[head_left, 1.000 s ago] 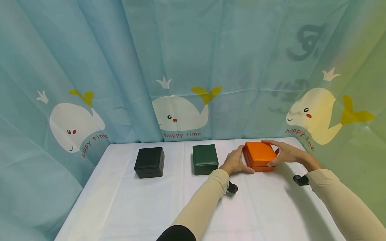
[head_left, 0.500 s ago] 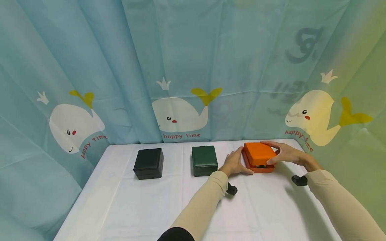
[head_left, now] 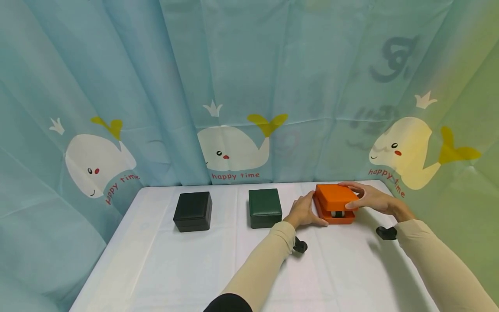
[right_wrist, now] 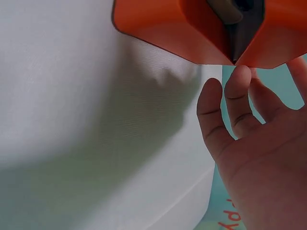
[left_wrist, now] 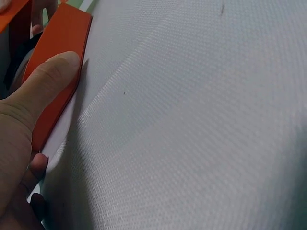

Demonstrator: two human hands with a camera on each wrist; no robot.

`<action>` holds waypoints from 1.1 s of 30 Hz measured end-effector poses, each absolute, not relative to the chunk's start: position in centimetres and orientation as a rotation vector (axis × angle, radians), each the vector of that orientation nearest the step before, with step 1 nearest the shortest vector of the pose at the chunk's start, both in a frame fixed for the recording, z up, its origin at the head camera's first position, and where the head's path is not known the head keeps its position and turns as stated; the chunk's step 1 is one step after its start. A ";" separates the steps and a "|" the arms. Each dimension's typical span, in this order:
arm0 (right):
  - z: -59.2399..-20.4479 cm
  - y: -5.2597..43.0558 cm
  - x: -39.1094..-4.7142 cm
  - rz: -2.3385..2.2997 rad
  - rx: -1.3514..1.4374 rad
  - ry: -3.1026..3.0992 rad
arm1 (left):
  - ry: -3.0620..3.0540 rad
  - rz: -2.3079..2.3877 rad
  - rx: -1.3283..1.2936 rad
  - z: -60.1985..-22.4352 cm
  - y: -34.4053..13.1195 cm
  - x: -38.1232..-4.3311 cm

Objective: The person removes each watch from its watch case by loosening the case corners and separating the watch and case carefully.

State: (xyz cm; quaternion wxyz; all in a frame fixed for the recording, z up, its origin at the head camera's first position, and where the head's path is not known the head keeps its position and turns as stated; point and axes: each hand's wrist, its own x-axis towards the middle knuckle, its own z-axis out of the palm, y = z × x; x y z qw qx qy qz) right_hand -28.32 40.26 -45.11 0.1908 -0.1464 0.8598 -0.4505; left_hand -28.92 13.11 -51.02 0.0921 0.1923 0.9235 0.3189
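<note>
At the right rear of the table stands a small orange hinged box (head_left: pixel 339 220), its lid (head_left: pixel 333 195) tilted partly up from the front. A rounded pale item with dark parts (head_left: pixel 337 213) shows through the gap; in the right wrist view a beige piece (right_wrist: pixel 226 10) sits inside, mostly hidden. My left hand (head_left: pixel 302 211) grips the base from the left, thumb pressed on its front wall (left_wrist: pixel 62 33) in the left wrist view. My right hand (head_left: pixel 368 199) holds the lid at its right side, thumb at the front edge and fingers toward the back.
A closed dark green box (head_left: pixel 265 208) stands just left of my left hand, and a closed black box (head_left: pixel 192 211) farther left. White cloth covers the table (head_left: pixel 187 268). A blue-green curtain (head_left: pixel 249 86) with whale prints hangs right behind the table's back edge.
The orange box was closed a second ago; my right hand has raised the front of its lid, and the contents now show in the gap. My left hand has stayed on the base.
</note>
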 end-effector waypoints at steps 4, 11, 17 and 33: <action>-45.2 40.3 -28.7 -1.345 -0.377 2.351 | 2.752 0.943 0.581 -51.0 13.2 -28.9; -44.9 40.3 -29.3 -1.480 -0.341 2.212 | 2.779 0.914 0.632 -50.8 13.0 -29.0; -44.9 40.2 -29.9 -1.555 -0.270 2.172 | 2.797 0.898 0.677 -50.9 13.0 -29.0; -43.9 39.0 -31.6 -1.503 -0.057 2.172 | 2.782 0.919 0.661 -50.8 13.0 -29.0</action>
